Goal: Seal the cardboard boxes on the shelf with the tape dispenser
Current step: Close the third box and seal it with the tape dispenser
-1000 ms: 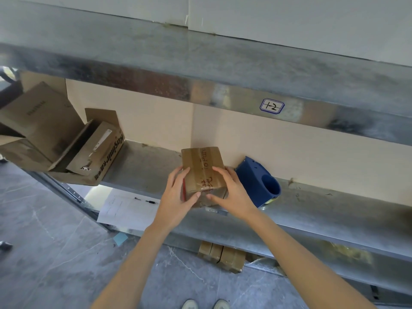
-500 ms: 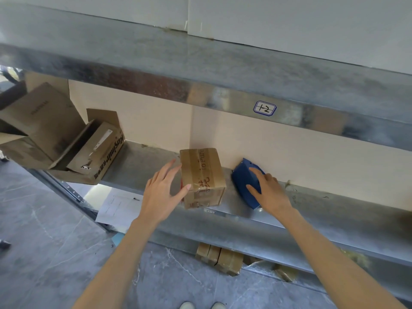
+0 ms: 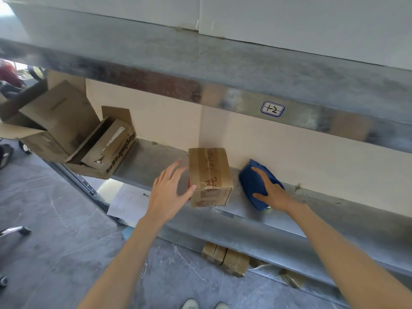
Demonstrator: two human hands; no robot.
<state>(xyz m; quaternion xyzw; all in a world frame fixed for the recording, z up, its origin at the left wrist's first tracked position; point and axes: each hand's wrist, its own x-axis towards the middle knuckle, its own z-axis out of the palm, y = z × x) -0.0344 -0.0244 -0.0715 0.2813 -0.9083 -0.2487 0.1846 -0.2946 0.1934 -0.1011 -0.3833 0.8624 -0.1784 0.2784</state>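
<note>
While left hand [image 3: 169,195] spreads flat against taped cardboard box [image 3: 209,175], right hand [image 3: 272,192] clasps tape dispenser [image 3: 249,184] — rounded blue plastic.

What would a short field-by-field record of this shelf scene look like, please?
small box: brown tape across its top, standing on the shelf
left hand: fingers straight, thumb touching the small box's near left edge
right hand: holds the tape dispenser, thumb on its near face
tape dispenser: blue, on the shelf right of the small box, not touching it
open boxes: shelf's left end, flaps up
</note>
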